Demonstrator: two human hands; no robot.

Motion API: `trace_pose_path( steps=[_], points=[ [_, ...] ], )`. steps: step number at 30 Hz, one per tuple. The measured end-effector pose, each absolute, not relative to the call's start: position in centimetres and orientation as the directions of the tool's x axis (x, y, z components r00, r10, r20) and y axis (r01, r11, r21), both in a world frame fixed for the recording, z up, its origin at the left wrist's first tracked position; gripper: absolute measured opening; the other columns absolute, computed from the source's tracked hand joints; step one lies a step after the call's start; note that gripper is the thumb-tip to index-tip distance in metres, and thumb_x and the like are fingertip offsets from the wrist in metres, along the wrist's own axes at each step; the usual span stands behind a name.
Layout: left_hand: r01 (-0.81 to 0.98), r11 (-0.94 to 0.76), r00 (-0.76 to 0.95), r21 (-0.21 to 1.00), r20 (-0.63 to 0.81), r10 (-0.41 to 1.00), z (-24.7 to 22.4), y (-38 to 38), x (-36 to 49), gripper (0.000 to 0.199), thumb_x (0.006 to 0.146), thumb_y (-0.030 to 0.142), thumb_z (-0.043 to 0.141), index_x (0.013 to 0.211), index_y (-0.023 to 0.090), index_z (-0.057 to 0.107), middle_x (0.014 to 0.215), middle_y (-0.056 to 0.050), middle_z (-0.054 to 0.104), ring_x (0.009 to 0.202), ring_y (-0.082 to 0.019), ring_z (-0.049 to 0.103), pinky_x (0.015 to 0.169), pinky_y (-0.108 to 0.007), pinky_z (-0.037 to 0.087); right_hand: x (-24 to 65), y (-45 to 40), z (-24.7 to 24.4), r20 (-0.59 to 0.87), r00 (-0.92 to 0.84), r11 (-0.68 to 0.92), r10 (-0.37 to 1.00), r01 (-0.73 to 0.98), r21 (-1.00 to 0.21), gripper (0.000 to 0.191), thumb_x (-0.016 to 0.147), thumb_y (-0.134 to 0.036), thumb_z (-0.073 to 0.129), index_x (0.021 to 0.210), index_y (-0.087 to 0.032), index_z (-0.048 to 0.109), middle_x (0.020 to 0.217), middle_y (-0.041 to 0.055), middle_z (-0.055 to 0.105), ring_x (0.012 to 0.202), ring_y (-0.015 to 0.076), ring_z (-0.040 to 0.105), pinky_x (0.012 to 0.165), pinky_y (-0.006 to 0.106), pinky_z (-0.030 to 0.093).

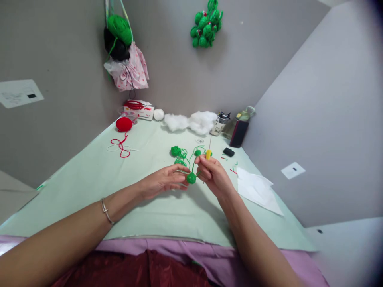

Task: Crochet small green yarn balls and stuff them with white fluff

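A small green crocheted ball [191,178] hangs by a strand of green yarn above the table, between my two hands. My left hand [166,180] reaches in from the left, fingers stretched and apart, with the tips right beside the ball; whether they touch it I cannot tell. My right hand [213,173] is closed around a crochet hook [208,154] with a yellow handle, its thin metal shaft pointing up and away. Green yarn runs up from the ball near my right fingers. Behind them lie a green yarn ball [175,151] with loose loops and a smaller green ball [198,152].
Red yarn [123,124] lies at the far left. White stuffing [202,122], a cup of tools [218,126] and a phone [239,134] stand along the back. A black case [229,152], yarn scraps and white paper [257,189] lie right. Green crocheted pieces [207,26] hang on the wall.
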State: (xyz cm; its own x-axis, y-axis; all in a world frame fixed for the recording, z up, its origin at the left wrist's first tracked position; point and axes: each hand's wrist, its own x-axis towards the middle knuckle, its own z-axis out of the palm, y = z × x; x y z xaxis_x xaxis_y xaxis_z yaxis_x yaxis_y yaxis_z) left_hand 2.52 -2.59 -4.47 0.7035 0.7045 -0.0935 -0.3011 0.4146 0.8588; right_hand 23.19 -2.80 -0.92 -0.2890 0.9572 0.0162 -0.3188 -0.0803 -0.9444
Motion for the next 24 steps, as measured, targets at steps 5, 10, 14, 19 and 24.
trace_pose_path(
  steps=[5, 10, 14, 19, 24],
  points=[
    [-0.293, 0.415, 0.706, 0.861, -0.098, 0.702, -4.61, -2.59, 2.6, 0.037, 0.08, 0.031, 0.084, 0.112, 0.017, 0.07, 0.109, -0.006, 0.074, 0.091, -0.017, 0.07, 0.1, -0.039, 0.05, 23.21, -2.81, -1.15, 0.006, -0.329, -0.089, 0.944, -0.272, -0.958, 0.026, 0.089, -0.04, 0.072, 0.085, -0.014, 0.073, 0.044, -0.0115, 0.029, 0.043, 0.0047, 0.016, 0.045, 0.022, 0.015],
    [-0.274, 0.327, 0.671, 0.905, -0.063, 0.738, -4.9, -2.53, 2.77, 0.033, 0.078, 0.036, 0.085, 0.099, 0.015, 0.071, 0.105, -0.008, 0.072, 0.089, -0.016, 0.065, 0.09, -0.033, 0.051, 23.06, -2.89, -1.07, -0.003, -0.325, -0.093, 0.946, -0.262, -0.961, 0.026, 0.088, -0.04, 0.073, 0.084, -0.014, 0.073, 0.044, -0.0116, 0.029, 0.043, 0.0046, 0.015, 0.045, 0.023, 0.014],
    [-0.285, 0.259, 0.601, 0.923, -0.038, 0.798, -4.8, -2.48, 2.7, 0.029, 0.079, 0.033, 0.083, 0.095, 0.017, 0.063, 0.089, -0.002, 0.068, 0.072, -0.01, 0.057, 0.071, -0.024, 0.046, 22.86, -3.02, -1.05, -0.019, -0.337, -0.106, 0.941, -0.242, -0.964, 0.026, 0.086, -0.04, 0.075, 0.083, -0.015, 0.072, 0.045, -0.0116, 0.028, 0.043, 0.0048, 0.016, 0.046, 0.024, 0.013],
    [-0.238, 0.239, 0.58, 0.942, -0.06, 0.812, -4.76, -2.46, 2.68, 0.034, 0.082, 0.034, 0.079, 0.103, 0.019, 0.058, 0.062, 0.006, 0.058, 0.052, -0.008, 0.046, 0.051, -0.02, 0.033, 22.83, -3.03, -1.2, -0.028, -0.336, -0.11, 0.942, -0.227, -0.968, 0.025, 0.085, -0.04, 0.075, 0.082, -0.015, 0.071, 0.045, -0.0115, 0.028, 0.044, 0.005, 0.016, 0.046, 0.024, 0.013],
    [-0.213, 0.238, 0.606, 0.948, -0.063, 0.793, -5.1, -2.65, 3.08, 0.03, 0.088, 0.044, 0.071, 0.088, 0.017, 0.059, 0.054, 0.008, 0.048, 0.039, -0.005, 0.034, 0.04, -0.019, 0.019, 22.85, -2.95, -1.3, -0.031, -0.335, -0.113, 0.942, -0.228, -0.967, 0.027, 0.085, -0.041, 0.076, 0.081, -0.015, 0.071, 0.045, -0.0115, 0.028, 0.044, 0.0047, 0.015, 0.046, 0.024, 0.013]
  ],
)
